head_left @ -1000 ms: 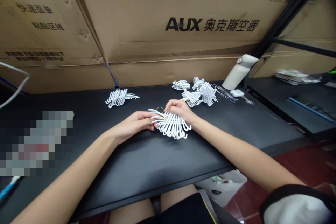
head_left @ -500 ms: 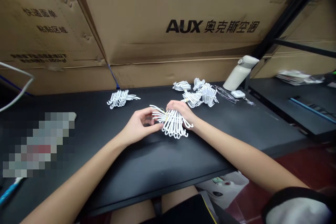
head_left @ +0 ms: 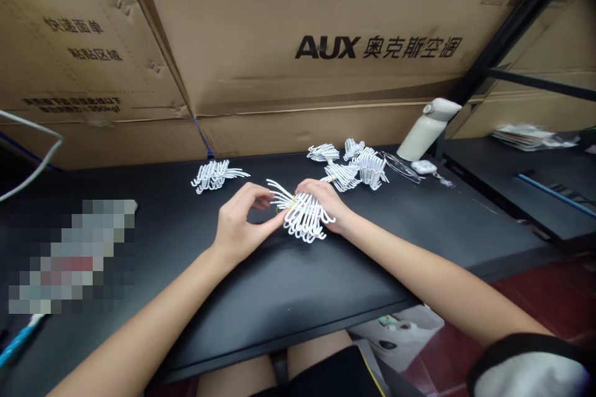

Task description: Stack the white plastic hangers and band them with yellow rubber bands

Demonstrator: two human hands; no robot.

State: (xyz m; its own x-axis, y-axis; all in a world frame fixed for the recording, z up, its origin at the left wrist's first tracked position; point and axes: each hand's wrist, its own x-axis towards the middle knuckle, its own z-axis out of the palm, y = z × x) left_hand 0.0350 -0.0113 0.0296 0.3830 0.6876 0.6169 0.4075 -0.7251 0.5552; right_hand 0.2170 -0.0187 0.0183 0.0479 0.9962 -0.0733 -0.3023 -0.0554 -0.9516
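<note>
A bundle of white metal hooks [head_left: 305,218] is held above the black table, its curved ends fanned toward me and its straight ends pointing up and left. Around its narrow part runs a thin yellow band [head_left: 293,200]. My right hand [head_left: 321,198] is closed round the far and right side of the bundle, partly hidden behind the hooks. My left hand [head_left: 244,217] is at the straight ends, its thumb pressed on the bundle beside the band and its fingers curled at the other side. Behind my right hand lie several similar hook bundles [head_left: 344,177]; another bundle [head_left: 214,175] lies to the left.
A white bottle [head_left: 423,130], eyeglasses [head_left: 401,166] and a white earphone-like case [head_left: 423,167] stand or lie at the back right. Large cardboard boxes [head_left: 261,62] rise behind the table [head_left: 279,298]. A blurred-out object [head_left: 79,257] lies at left. A white cable [head_left: 46,158] hangs there.
The held bundle has turned slightly and shifted a little to the left. My left hand's fingers have lifted and spread farther from its thumb. My right hand keeps its hold.
</note>
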